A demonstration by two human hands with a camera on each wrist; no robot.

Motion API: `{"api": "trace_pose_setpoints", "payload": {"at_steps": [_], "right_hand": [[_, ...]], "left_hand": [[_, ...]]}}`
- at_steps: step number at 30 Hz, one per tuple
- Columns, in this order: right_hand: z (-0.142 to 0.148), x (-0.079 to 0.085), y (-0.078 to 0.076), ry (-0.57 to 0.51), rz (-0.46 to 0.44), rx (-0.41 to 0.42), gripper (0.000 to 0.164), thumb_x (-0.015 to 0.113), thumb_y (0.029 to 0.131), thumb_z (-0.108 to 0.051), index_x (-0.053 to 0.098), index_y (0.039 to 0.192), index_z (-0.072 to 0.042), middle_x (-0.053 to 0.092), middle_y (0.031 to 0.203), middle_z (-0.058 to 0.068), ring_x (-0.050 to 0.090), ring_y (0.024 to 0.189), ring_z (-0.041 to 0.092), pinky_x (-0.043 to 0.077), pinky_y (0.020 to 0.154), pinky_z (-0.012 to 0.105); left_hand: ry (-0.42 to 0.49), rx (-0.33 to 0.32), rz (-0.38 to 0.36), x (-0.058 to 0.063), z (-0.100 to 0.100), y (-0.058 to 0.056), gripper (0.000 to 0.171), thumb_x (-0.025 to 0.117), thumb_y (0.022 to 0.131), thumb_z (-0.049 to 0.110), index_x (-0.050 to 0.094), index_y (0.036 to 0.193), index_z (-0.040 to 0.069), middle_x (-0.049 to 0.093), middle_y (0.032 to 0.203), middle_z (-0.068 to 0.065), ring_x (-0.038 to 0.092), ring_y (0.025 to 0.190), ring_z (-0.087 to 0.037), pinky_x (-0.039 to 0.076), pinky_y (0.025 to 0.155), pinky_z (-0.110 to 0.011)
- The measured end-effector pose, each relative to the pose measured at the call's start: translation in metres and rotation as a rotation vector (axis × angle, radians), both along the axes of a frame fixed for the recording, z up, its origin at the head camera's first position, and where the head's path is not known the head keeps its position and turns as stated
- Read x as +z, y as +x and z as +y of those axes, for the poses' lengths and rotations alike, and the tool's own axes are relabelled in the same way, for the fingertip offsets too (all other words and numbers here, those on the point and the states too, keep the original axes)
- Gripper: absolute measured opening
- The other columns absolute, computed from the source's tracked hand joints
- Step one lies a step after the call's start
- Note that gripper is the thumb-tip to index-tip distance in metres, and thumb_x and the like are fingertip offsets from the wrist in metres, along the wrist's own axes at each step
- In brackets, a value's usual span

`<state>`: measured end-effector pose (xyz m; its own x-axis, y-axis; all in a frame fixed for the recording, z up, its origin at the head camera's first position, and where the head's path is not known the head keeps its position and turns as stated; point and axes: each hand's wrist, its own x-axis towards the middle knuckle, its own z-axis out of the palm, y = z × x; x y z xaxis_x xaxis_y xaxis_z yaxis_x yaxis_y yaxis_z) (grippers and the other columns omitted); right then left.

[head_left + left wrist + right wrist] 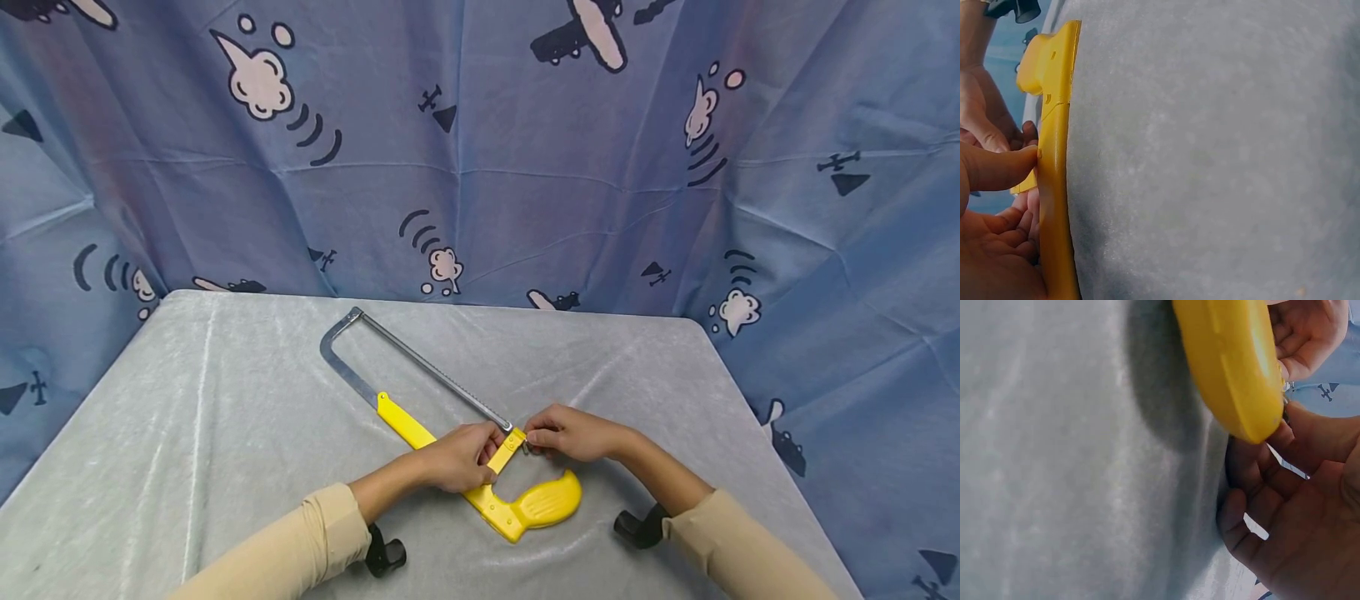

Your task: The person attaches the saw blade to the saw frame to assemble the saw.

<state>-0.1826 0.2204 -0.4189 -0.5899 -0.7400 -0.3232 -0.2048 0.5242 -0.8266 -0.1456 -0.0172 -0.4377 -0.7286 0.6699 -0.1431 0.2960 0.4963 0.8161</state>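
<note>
A hacksaw with a yellow grip (pixel 551 502) and a grey metal bow lies on the table, its blade (pixel 435 371) on the far side. My left hand (pixel 456 458) holds the yellow upright (pixel 505 454) near the grip, thumb along the yellow frame (pixel 1055 200) in the left wrist view. At the blade's near end, my right hand (pixel 576 433) pinches the small metal wing nut (pixel 526 448) with thumb and finger. In the right wrist view, the grip's rounded tip (pixel 1241 394) partly hides those fingertips; the other fingers are loosely bent.
A pale grey cloth covers the table (pixel 247 433). Behind and beside it hangs a blue curtain (pixel 510 217) printed with planes and clouds. Black wrist devices (pixel 386 557) stick out below both sleeves.
</note>
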Motion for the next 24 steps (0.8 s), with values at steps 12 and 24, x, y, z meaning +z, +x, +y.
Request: {"api": "trace_pose_setpoints", "payload": {"at_steps": [12, 24], "right_hand": [[0.0030, -0.0043, -0.0031, -0.030, -0.014, 0.027, 0.024, 0.047, 0.104, -0.004, 0.065, 0.091, 0.007, 0.057, 0.077, 0.014, 0.052, 0.068, 0.017, 0.046, 0.063, 0.026], [0.0049, -0.0042, -0.0056, -0.034, -0.043, 0.044, 0.023, 0.047, 0.104, -0.004, 0.065, 0.094, 0.006, 0.056, 0.078, 0.016, 0.051, 0.069, 0.017, 0.045, 0.064, 0.025]], "left_hand": [[-0.010, 0.016, -0.019, 0.0000, 0.0014, 0.0014, 0.031, 0.074, 0.083, -0.001, 0.056, 0.109, 0.003, 0.054, 0.088, -0.001, 0.049, 0.078, -0.009, 0.043, 0.070, -0.022], [-0.022, 0.018, -0.020, -0.0027, 0.0019, -0.0006, 0.030, 0.073, 0.084, 0.001, 0.057, 0.108, 0.005, 0.054, 0.087, 0.001, 0.049, 0.077, -0.008, 0.043, 0.070, -0.021]]}}
